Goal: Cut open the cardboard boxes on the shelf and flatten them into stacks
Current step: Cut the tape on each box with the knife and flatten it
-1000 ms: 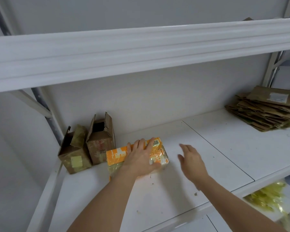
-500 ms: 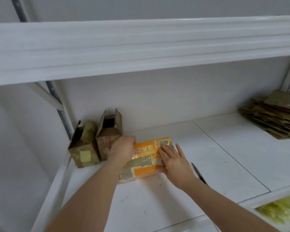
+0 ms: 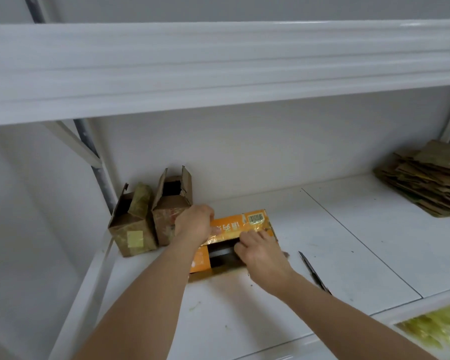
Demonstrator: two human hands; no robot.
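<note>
You are in the step of opening the orange box [image 3: 240, 231], which lies on its side on the white shelf [image 3: 348, 255], just right of the two small brown boxes [image 3: 151, 222] that stand with their top flaps up. Your left hand [image 3: 195, 224] grips the left end of the orange box from above and holds it down, and your right hand [image 3: 260, 253] has its fingers curled round the edge of the flap at the dark opening, so both hands are closed on this box. The box is between your hands, touching both, near the back-left part of the shelf. I judge that the seam is already cut (the knife [image 3: 313, 272] lies free on the shelf just right of your right forearm), so the next move is to pull the flap fully open and press the box flat. After this it should go to the stack of flattened cardboard [image 3: 426, 185] far at the right, well apart from here, and the two brown boxes are not yet flattened
</note>
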